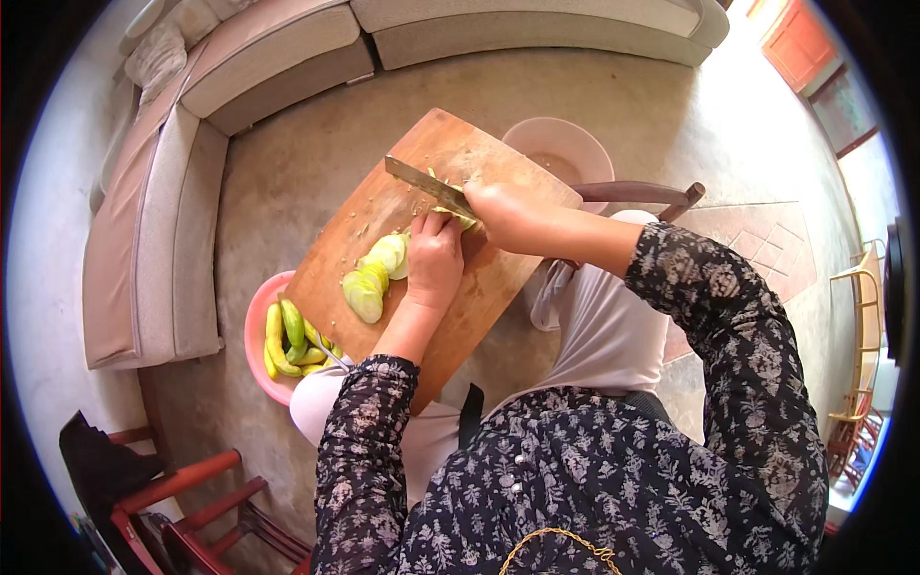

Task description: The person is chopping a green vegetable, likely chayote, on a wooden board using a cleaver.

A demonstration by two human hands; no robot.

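Observation:
My right hand (507, 218) grips a kitchen knife (424, 180), its broad blade reaching to the upper left over a wooden cutting board (496, 147). The handle is hidden in my fist. Close below the blade, my left hand (437, 262) holds down pale green cut pieces (458, 217) with bent fingertips; its fingers partly cover them. Left of that hand, overlapping round slices of a cucumber-like vegetable (374, 277) lie in a row on the board. Small scraps are scattered near the blade and along the board's left side.
A pink basin (253, 338) with several whole yellow-green cucumber-like vegetables (293, 323) stands at the board's lower left. Beyond the board's far right edge is a pale pink basin (600, 154). A wooden chair part (636, 192), a red chair (176, 478) and a sofa (280, 68) stand around.

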